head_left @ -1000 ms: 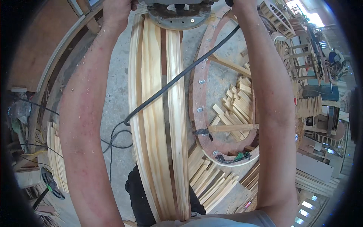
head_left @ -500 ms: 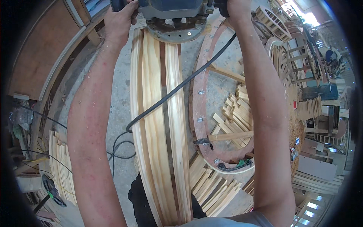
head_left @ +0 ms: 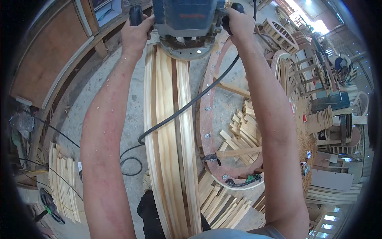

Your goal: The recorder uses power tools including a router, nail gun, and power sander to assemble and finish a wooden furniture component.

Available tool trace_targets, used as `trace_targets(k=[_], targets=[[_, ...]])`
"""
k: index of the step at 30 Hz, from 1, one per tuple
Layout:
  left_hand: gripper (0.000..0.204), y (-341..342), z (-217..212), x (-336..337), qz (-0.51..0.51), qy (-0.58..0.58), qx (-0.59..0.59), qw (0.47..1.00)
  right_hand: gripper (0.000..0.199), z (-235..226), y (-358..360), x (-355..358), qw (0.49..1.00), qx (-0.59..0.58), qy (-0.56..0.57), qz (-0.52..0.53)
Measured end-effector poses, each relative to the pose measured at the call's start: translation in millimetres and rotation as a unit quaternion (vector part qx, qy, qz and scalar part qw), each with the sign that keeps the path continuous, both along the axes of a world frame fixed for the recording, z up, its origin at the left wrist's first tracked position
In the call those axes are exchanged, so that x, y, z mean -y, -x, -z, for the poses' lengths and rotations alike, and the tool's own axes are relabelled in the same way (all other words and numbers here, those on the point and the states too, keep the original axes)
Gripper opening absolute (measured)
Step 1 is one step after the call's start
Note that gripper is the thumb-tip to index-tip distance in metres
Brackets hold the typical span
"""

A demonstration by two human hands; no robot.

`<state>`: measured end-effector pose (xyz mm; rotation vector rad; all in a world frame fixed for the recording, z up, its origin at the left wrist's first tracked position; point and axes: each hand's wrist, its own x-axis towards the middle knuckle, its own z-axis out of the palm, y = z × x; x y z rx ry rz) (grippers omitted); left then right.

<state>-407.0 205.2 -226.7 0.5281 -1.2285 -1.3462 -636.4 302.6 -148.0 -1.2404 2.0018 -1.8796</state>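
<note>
A blue electric router [head_left: 185,24] with a round metal base sits on top of a long curved piece of pale wood [head_left: 169,143] that runs from the top middle down toward me. My left hand [head_left: 137,30] grips the router's black left knob. My right hand [head_left: 238,22] is closed around its right knob. The tool's black cord [head_left: 187,107] trails from under my right wrist across the wood and loops on the floor at the left.
A reddish curved wooden jig [head_left: 207,127] with clamps lies right of the workpiece, with several short wood offcuts [head_left: 244,131] inside it. More slats [head_left: 63,183] are stacked on the concrete floor at lower left. Wooden frames and chair parts [head_left: 314,79] crowd the right side.
The router has come along the curved wood toward me, and both hands with it; the blue body now shows in full, where before only the base was visible.
</note>
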Motion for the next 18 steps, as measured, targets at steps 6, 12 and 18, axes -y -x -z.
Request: trace_targets(k=[6,12,18], targets=[[0.020,-3,-5,-8,-0.032,-0.030,0.018,0.999,0.030,-9,-13,-18,0.969,-0.238,0.013,0.066],[0.016,-44,7,-68,-0.016,-0.130,-0.145,0.981,0.028,-38,-81,-71,0.958,-0.259,0.072,0.097],[0.018,-142,38,-169,-0.202,0.170,-0.105,0.959,0.021,-25,-172,-191,0.956,-0.270,0.107,-0.042]])
